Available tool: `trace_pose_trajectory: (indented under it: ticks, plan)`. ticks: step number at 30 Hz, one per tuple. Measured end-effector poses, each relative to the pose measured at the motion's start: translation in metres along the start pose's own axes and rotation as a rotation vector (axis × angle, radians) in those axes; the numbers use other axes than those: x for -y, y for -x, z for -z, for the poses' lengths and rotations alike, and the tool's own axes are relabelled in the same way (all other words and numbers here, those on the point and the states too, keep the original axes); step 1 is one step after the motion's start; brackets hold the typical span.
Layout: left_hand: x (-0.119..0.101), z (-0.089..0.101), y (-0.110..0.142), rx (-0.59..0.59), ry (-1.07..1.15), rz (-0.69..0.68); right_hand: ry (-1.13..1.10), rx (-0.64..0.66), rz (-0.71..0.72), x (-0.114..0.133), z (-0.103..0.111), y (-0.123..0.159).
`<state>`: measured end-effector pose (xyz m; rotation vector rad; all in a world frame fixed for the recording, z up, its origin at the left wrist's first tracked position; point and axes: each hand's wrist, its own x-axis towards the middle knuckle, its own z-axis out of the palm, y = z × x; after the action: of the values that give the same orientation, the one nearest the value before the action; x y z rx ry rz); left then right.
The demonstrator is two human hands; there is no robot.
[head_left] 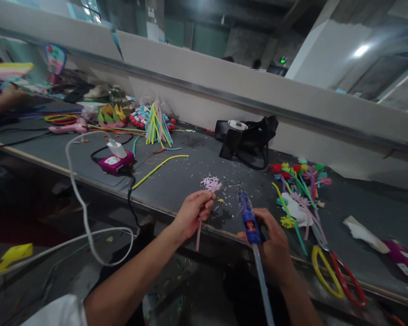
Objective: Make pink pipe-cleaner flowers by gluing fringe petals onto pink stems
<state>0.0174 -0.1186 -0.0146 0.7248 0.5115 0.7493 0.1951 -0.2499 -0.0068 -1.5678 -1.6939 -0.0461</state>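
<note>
My left hand point(194, 212) pinches a pink pipe-cleaner flower point(215, 184) just below its fringed head, and its thin stem point(199, 237) hangs under my fingers. Wrapped round a blue hot glue gun point(246, 209) is my right hand point(275, 242). The gun's nozzle points away from me, a little right of the flower and apart from it. A long translucent glue stick point(263, 285) trails from its rear towards me. Small pale scraps point(226, 195) and a tiny yellow piece point(221, 200) lie on the table between the two hands.
Colourful pipe-cleaner flowers point(297, 179) and scissors point(323, 247) lie at right. Behind stands a black bag point(258, 140). Leftward are a yellow pipe cleaner point(159, 168), a purple power strip point(114, 164), a white cable point(83, 203) and a pipe-cleaner bundle point(156, 127). Another person's hand point(12, 96) shows far left.
</note>
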Motion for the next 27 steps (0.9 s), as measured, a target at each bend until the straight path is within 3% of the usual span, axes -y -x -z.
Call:
trace_pose_trajectory:
  ticks: [4,8,12,17,22,27]
  plan:
    - [-0.003,0.006,-0.004,-0.003,0.026,-0.044,0.163,0.073,-0.048,-0.022,0.002,0.006]
    - [-0.008,0.012,-0.006,0.005,0.037,-0.103,0.285,0.195,-0.234,-0.038,0.002,0.016]
    - [-0.013,0.016,-0.006,-0.023,0.033,-0.105,0.197,0.307,-0.412,-0.046,0.0,0.016]
    - [-0.019,0.02,-0.008,-0.071,0.029,-0.114,0.158,0.349,-0.516,-0.058,-0.003,0.002]
    - [-0.018,0.025,-0.009,-0.067,0.034,-0.091,0.264,0.38,-0.472,-0.059,-0.002,0.0]
    - [-0.017,0.025,-0.008,-0.054,0.045,-0.085,0.456,0.411,-0.342,-0.037,0.01,-0.019]
